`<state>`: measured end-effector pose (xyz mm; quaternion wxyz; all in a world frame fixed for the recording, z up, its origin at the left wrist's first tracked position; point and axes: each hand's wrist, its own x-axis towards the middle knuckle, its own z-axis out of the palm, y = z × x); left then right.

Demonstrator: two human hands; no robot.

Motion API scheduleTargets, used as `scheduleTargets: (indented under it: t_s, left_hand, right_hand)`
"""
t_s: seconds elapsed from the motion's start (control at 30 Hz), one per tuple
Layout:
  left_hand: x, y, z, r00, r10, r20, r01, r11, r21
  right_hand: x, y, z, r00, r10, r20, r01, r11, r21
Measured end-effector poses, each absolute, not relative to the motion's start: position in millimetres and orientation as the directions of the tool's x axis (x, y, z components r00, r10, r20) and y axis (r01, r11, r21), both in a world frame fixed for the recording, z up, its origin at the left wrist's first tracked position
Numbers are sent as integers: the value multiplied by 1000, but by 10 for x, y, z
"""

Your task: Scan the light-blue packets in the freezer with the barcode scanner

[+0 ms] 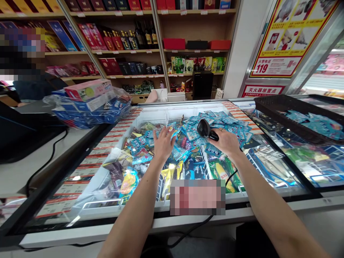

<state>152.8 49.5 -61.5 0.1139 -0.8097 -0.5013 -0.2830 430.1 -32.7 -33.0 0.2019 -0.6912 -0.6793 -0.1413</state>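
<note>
My right hand (225,141) grips the handle of a black barcode scanner (204,128), whose head points away to the left over a pile of small light-blue packets (242,130). My left hand (163,143) is spread flat, fingers apart, beside a few more blue packets (139,143). Whether its fingertips touch a packet near the thumb is hard to make out. Both hands are over a chest freezer with a glass top (91,168). Wrapped ice creams, among them yellow packs (169,175), show below in white wire baskets (205,161).
A dark brown tray (292,104) with more blue packets stands at right. Plastic-wrapped boxes (91,104) sit at left beside a dark screen (24,132). The scanner's black cable (188,231) hangs over the front edge. Shelves (120,52) line the back; another person (34,82) is at left.
</note>
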Motion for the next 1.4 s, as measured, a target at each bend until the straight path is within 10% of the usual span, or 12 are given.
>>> scheduleTargets:
  t_s: [0.2,0.8,1.17,1.4]
  left_hand:
    - [1749,458,-658,747,564,352,571,-815,93]
    - [1703,518,-697,633,656,411,631,-745,217]
    - [1598,648,-703,157,816,557,666,-503,550]
    - [1600,676,-713,-63,863,501,248,-472,846]
  right_hand:
    - [4326,-317,-323,85,877,473,989,-18,-145]
    - [4241,-327,-346,27,895,445,999,-5,-51]
    - [4186,-340,-354,-14,910,414,999,24,-20]
    - [4188,-333,-371,-32,908,417,999,46,-22]
